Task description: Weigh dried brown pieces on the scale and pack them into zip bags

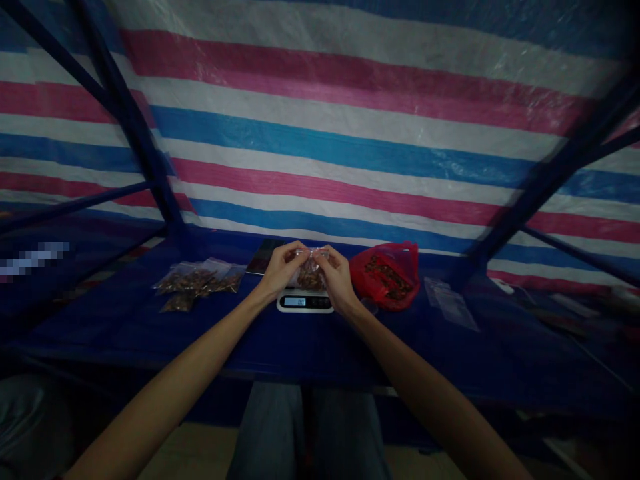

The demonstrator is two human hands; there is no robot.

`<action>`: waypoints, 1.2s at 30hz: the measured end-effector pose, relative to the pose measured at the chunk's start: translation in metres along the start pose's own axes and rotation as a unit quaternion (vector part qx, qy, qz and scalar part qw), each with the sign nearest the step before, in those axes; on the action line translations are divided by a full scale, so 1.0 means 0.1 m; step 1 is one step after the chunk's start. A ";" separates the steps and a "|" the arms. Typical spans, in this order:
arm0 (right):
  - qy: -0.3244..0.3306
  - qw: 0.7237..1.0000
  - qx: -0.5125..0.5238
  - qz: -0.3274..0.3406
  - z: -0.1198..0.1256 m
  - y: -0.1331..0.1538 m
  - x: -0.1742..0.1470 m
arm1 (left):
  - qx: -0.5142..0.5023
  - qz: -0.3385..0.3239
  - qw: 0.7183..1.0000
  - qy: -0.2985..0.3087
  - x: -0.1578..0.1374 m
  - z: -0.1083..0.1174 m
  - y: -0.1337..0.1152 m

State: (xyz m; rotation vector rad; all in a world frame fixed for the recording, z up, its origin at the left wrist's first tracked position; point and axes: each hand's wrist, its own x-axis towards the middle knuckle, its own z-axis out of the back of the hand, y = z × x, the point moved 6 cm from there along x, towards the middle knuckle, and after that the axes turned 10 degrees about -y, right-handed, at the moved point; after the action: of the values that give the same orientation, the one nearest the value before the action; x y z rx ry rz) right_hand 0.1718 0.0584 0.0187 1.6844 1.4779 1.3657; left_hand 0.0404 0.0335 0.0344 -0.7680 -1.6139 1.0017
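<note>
Between my two hands is a small clear zip bag point(310, 275) with brown dried pieces in it. My left hand point(283, 267) pinches its top edge on one side, and my right hand point(336, 272) pinches the other side. The bag is above a white digital scale point(305, 309), whose display seems to read 0.0; I cannot tell whether the two touch. To the right, close to my right hand, an open red plastic bag point(386, 277) holds more brown pieces. Several filled zip bags point(197, 281) lie in a pile left of my left hand.
A dark flat object point(264, 257) lies behind my left hand. Flat clear zip bags point(450, 303) rest at the right of the blue table point(280, 350). Blue metal posts point(160, 180) stand at both sides, with a striped plastic sheet point(350, 147) behind.
</note>
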 end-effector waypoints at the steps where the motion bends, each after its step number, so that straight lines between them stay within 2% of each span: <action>1: 0.002 1.000 0.003 -0.003 0.00 0.00 0.00 | -0.004 0.003 1.000 0.001 0.00 0.00 0.01; 11: 0.000 1.000 -0.006 -0.028 0.02 -0.05 0.02 | 0.009 0.002 1.000 0.018 0.00 -0.01 0.04; 18: 0.014 0.999 -0.036 -0.018 0.00 -0.03 -0.01 | 0.036 -0.005 0.999 0.040 0.00 -0.04 0.00; 24: 0.040 0.997 -0.023 -0.056 -0.04 -0.06 -0.04 | 0.055 0.003 0.996 0.068 0.01 -0.01 -0.03; 27: 0.028 0.997 -0.009 -0.074 -0.01 -0.05 -0.02 | 0.047 0.019 0.996 0.075 0.01 0.01 -0.02; 32: -0.024 0.996 -0.036 -0.080 0.12 0.01 0.05 | 0.048 0.024 0.998 0.043 0.07 0.08 0.03; 36: -0.015 0.995 -0.031 -0.096 0.09 -0.02 0.03 | 0.052 0.009 0.998 -0.017 0.12 0.21 0.04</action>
State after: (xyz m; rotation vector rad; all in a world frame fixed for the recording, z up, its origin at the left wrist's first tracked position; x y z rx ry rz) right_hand 0.1789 0.0635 0.0151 1.4773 1.5216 1.2646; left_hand 0.0173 0.0403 0.0337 -0.7003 -1.5729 1.1073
